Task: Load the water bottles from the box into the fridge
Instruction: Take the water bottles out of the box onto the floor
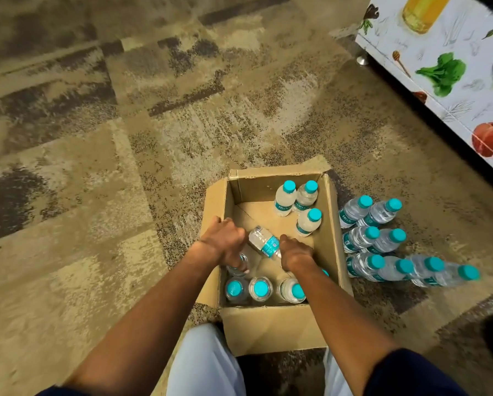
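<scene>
While both arms reach down into the cardboard box [271,324] at lower centre of the frame, each hand has a bottle. Right hand [295,252]: grip closed around the cap end of a tilted bottle [264,242], base pointing up-left, label visible. Left hand [225,238]: fingers curled over the top of another bottle [239,264], mostly hidden under the hand.

Inside the box: three upright bottles [298,204] in the upper-right corner, three more [264,290] along the lower wall, teal caps up; one more cap edge peeks out beside the right forearm.

Right of the box, on the carpet [96,138]: a cluster of standing bottles [382,241], touching each other, in rough rows.

Upper right of the frame: a white panel printed with vegetables [451,75]; can't tell if it's the fridge.
</scene>
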Tool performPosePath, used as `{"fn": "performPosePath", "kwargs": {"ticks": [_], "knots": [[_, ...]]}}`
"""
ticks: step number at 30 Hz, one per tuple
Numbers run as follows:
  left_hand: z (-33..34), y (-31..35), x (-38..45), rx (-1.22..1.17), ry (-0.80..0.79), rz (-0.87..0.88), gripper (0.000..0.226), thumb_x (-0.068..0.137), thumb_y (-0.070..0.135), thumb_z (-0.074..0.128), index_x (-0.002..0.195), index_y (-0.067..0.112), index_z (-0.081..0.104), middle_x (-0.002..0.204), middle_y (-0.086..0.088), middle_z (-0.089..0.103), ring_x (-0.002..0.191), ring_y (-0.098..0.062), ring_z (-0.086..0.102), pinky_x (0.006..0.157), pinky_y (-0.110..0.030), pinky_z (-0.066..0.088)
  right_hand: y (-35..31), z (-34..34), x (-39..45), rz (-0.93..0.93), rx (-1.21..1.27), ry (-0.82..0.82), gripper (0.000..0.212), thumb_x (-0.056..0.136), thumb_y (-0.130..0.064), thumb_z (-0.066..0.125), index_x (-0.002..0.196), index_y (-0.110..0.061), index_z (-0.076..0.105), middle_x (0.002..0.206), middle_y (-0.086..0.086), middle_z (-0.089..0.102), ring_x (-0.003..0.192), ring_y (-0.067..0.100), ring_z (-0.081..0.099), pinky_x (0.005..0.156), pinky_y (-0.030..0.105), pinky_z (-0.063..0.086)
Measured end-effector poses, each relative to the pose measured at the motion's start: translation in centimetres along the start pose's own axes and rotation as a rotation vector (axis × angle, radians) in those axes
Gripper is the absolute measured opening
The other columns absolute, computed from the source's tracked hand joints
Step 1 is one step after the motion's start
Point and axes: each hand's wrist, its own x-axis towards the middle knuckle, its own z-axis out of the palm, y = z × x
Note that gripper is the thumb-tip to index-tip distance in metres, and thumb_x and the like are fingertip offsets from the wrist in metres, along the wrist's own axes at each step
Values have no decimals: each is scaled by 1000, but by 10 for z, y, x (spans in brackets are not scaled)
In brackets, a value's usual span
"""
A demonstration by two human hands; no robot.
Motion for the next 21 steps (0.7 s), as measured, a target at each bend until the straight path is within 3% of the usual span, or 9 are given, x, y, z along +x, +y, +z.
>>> {"fn": "performPosePath", "kwargs": {"ticks": [5, 9, 13, 17, 21], "knots": [[0, 4, 1, 35, -22, -12, 44, 78, 51, 73, 105, 20, 56, 104, -2, 61, 104, -20, 53, 105, -41, 35, 1, 8, -5, 21, 84, 23, 78, 79, -19, 80, 138, -18, 30, 133, 9, 52, 119, 28, 56, 97, 42, 50], [-5, 14, 0, 69, -31, -41, 50, 81, 46, 73, 117, 17, 53, 115, -5, 58, 108, -21, 54, 103, -40, 35, 5, -2, -12, 0, 143, 99, 76, 80, -14, 77, 139, -18, 30, 129, 13, 56, 117, 29, 57, 97, 44, 51], [-5, 21, -6, 64, 15, -83, 47, 85, 37, 70, 123, 15, 52, 116, -8, 57, 103, -20, 57, 91, -33, 46, 12, -16, -22, -75, 322, 174, 53, 86, -12, 70, 128, -20, 39, 123, 12, 52, 112, 29, 57, 97, 42, 49], [-11, 25, -16, -5, 42, -121, 44, 85, 31, 70, 122, 14, 53, 116, -10, 56, 102, -22, 56, 88, -30, 48, 22, -27, -33, -177, 519, 292, 30, 87, -3, 65, 104, -22, 49, 117, 5, 46, 104, 22, 54, 92, 30, 44], [-31, 28, -25, -86, 101, -146, 43, 86, 27, 69, 122, 12, 52, 120, -10, 54, 105, -22, 54, 87, -28, 46, 21, -39, -53, -279, 596, 364, 30, 89, -8, 65, 114, -22, 56, 127, 2, 40, 110, 20, 51, 100, 31, 43]]}}
